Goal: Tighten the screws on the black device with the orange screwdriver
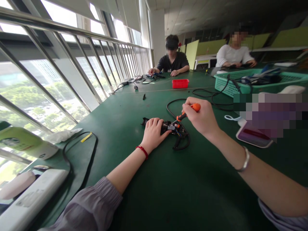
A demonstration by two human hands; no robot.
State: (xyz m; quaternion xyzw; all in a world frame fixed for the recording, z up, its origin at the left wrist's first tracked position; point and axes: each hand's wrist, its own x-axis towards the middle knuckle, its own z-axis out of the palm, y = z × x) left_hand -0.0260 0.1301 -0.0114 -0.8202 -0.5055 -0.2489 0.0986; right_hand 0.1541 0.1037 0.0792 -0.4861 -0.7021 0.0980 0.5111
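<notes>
On the green table lies a black device (172, 127) with its inner parts and wires showing, perhaps a hair tool; its exact kind is unclear. My left hand (154, 133) is wrapped over its left part and holds it against the tabletop. An orange-and-black screwdriver (182, 116) is gripped in my right hand (201, 115), slanting down to the left. Its tip meets the exposed section of the device, though I cannot make out a screw there. A black cord (189, 144) curls beside the device's right end.
A red tray (180, 83) and a small black piece (144, 96) lie farther back. At right are a green basket (223, 85) of tools and a phone (253, 134). A bottle (26, 141) and white power strip (36, 195) sit left. Two people sit across the table (115, 128).
</notes>
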